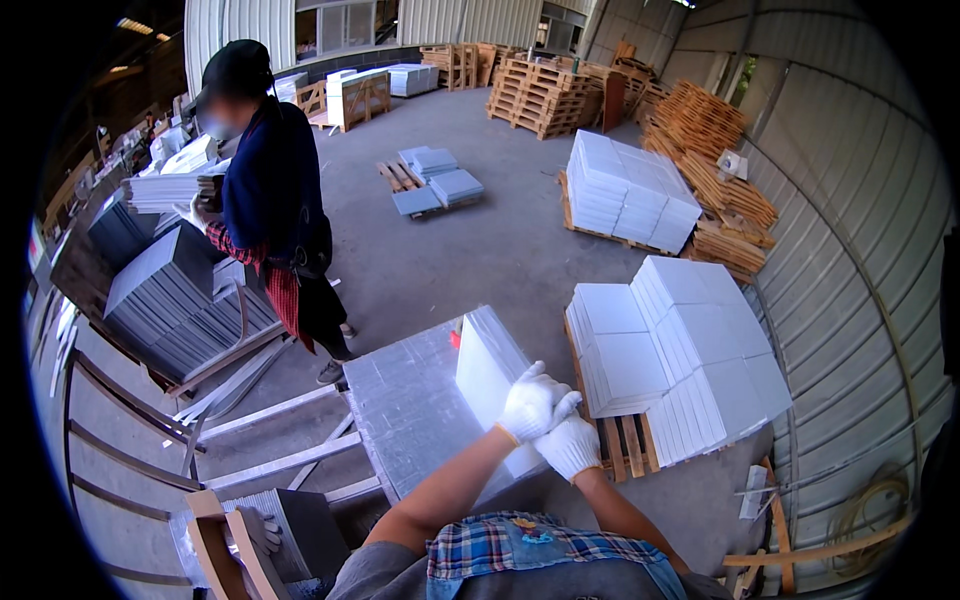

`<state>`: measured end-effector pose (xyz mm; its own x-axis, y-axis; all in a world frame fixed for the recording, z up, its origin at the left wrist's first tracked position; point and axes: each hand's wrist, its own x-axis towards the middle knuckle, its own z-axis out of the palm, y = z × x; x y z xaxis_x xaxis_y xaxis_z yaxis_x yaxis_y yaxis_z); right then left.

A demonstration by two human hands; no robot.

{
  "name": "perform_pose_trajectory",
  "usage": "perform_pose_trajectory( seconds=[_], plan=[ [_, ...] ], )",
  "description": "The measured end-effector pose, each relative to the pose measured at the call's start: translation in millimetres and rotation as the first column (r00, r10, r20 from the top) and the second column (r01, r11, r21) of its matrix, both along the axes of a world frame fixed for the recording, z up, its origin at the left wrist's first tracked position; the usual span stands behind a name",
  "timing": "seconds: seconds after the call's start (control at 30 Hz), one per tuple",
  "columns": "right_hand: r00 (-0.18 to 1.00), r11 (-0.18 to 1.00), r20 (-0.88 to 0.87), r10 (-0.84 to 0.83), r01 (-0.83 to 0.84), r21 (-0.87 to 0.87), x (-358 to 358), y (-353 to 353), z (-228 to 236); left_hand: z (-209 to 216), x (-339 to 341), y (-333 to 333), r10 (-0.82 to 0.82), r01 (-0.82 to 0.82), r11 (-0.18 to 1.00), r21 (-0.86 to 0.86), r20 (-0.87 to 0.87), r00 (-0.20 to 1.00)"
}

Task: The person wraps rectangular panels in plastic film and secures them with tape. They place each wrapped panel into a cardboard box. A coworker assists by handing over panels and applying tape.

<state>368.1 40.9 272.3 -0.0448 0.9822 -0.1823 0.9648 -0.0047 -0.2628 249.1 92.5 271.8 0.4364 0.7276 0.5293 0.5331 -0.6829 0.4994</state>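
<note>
From where I sit, I can read no text, label, number or sign on anything in view.
</note>
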Motion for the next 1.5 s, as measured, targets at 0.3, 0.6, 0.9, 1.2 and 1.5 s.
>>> perform_pose_trajectory(
  seconds=[0.3, 0.6, 0.9, 1.2, 1.5],
  plan=[
    [1.0, 1.0, -0.005, 0.021, -0.021, -0.014, -0.2, 2.5, 1.5, 1.7, -0.5, -0.7, 0.009, -0.009, 1.0, 0.006, -0.01, 1.0],
    [1.0, 0.999, 0.004, 0.003, -0.003, -0.045, -1.2, 3.1, 4.0, 6.1, -1.4, -1.6, 0.0, 0.001, 1.0, 0.005, -0.029, 1.0],
    [0.999, 1.0, 0.028, 0.021, -0.021, 0.007, 0.7, 2.5, -2.8, 5.4, -0.1, -1.5, 0.0, 0.0, 0.999, 0.035, -0.024, 1.0],
    [0.997, 1.0, 0.068, 0.027, -0.027, -0.005, -2.2, 3.6, -4.7, 0.6, -2.7, -2.0, 0.006, -0.009, 0.997, 0.076, 0.045, 0.999],
    [0.99, 0.997, 0.118, 0.074, -0.074, -0.008, -7.8, 2.3, 2.8, -20.6, 0.6, 4.2, 0.011, -0.009, 0.999, 0.032, -0.036, 0.999]
  ],
)
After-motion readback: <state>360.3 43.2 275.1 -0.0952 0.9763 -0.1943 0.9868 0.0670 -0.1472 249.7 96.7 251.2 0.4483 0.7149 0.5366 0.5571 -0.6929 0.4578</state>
